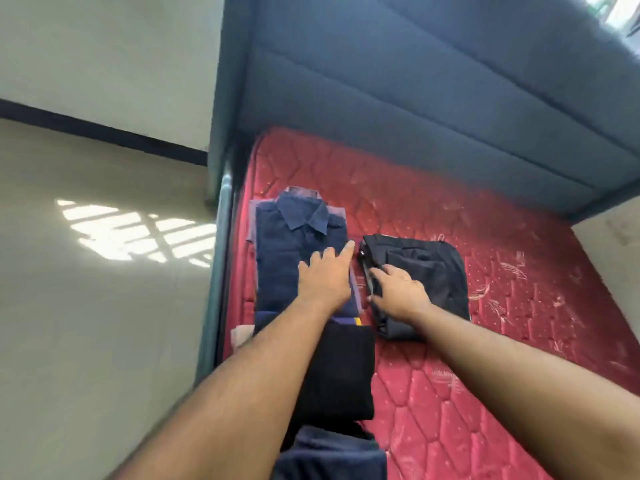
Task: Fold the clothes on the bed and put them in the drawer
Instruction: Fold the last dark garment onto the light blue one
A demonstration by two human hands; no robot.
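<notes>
Red mattress [433, 216] being shown in glossy quilted satin-like cloth, navy shirt [287, 258] being seen as matt woven cloth, black trousers [429, 271] being seen as smooth matt fabric, headboard [415, 81] being covered in grey-blue matt upholstery, floor [86, 306] being lit as smooth, faintly glossy tile.
</notes>
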